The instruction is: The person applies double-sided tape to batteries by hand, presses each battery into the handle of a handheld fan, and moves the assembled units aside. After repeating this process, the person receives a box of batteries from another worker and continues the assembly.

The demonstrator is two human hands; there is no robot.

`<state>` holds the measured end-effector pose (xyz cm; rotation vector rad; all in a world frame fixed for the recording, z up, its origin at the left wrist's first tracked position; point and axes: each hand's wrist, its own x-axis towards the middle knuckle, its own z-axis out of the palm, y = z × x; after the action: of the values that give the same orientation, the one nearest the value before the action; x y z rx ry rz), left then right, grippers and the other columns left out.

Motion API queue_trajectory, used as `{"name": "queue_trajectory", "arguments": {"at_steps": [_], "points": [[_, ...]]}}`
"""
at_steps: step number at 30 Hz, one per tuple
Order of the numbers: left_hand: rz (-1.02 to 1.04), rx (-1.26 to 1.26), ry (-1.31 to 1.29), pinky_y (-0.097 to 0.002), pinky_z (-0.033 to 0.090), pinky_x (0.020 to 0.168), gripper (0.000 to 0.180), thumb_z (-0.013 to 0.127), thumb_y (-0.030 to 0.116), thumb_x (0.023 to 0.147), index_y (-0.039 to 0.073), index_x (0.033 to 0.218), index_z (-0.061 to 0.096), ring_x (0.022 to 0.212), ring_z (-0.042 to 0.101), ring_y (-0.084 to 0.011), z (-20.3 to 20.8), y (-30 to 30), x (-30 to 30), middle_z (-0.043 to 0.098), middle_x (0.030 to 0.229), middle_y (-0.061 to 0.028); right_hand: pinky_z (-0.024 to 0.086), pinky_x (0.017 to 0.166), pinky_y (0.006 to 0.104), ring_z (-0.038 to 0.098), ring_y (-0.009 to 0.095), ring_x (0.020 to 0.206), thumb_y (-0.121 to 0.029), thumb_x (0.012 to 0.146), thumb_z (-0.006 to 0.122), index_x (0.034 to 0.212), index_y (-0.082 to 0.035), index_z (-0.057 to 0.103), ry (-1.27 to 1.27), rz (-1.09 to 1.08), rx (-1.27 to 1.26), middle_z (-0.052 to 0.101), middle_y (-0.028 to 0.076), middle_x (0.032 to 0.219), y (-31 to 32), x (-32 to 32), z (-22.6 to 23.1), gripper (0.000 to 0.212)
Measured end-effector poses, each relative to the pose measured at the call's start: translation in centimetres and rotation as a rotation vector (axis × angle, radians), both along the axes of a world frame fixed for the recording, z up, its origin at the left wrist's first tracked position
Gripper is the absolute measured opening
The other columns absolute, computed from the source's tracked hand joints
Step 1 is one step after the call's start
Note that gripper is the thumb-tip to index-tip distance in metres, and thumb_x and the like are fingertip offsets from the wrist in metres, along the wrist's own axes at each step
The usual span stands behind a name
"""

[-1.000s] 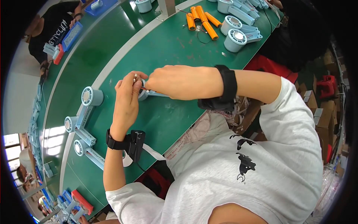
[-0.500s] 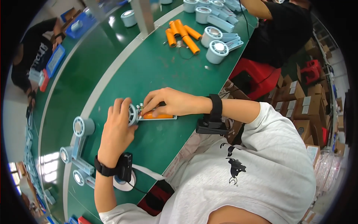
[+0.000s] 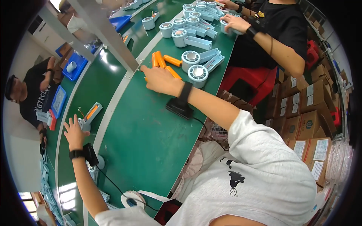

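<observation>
My right hand (image 3: 162, 80) reaches to the far part of the green table, its fingers closed around an orange cylindrical battery (image 3: 146, 79), mostly hidden under the palm. Just beyond it lie several more orange batteries (image 3: 160, 59). Out to the left, my left hand (image 3: 75, 135) is open with its fingers spread. Beside those fingers, on the glossy green strip past the metal rail, sits a light blue fan unit (image 3: 85, 123). Its handle (image 3: 93, 111) points away and has an orange battery lying in it.
Light blue fan units (image 3: 198, 75) stand in a group at the far right, near a co-worker's hand (image 3: 235, 23). A metal post (image 3: 109, 37) rises from the rail. A roll of white tape (image 3: 132, 199) lies near me; cartons (image 3: 311, 124) are stacked at right.
Both hands have left the fan unit before me. It now rests on the strip beyond the rail, by my left hand. My right hand has moved far, to the batteries.
</observation>
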<state>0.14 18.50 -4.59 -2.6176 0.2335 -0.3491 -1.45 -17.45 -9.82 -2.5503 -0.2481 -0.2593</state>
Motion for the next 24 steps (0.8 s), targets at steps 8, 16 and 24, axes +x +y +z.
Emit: {"name": "queue_trajectory", "arguments": {"at_steps": [8, 16, 24], "points": [[0.313, -0.467, 0.413, -0.0423, 0.036, 0.093, 0.067, 0.077, 0.022, 0.063, -0.004, 0.116, 0.046, 0.113, 0.04, -0.0378, 2.1, -6.1, -27.2, 0.047, 0.12, -0.0201, 0.046, 0.061, 0.0288, 0.058, 0.015, 0.071, -0.011, 0.074, 0.068, 0.115, 0.004, 0.044, 0.235, 0.264, 0.636, 0.058, 0.013, 0.087, -6.2, -11.0, -0.4, 0.049], [0.168, -0.626, -0.13, -0.0457, 0.03, 0.094, 0.046, 0.071, 0.023, 0.072, -0.005, 0.104, 0.052, 0.109, 0.04, -0.0369, -8.6, -3.9, -34.5, 0.049, 0.111, -0.0217, 0.044, 0.061, 0.0225, 0.055, 0.008, 0.073, -0.012, 0.079, 0.066, 0.11, 0.0, 0.05, 0.563, 0.776, 1.175, 0.058, 0.007, 0.085, -0.6, -15.9, -1.5, 0.037], [-0.079, -0.712, -0.189, -0.0444, 0.026, 0.093, 0.055, 0.073, 0.021, 0.069, -0.006, 0.11, 0.047, 0.108, 0.042, -0.0332, -5.9, -8.7, -30.9, 0.05, 0.108, -0.0206, 0.039, 0.056, 0.0236, 0.05, 0.008, 0.063, -0.017, 0.076, 0.069, 0.085, 0.0, 0.059, 0.519, 0.658, 0.931, 0.056, 0.002, 0.074, 8.6, -22.6, -1.7, 0.022]]}}
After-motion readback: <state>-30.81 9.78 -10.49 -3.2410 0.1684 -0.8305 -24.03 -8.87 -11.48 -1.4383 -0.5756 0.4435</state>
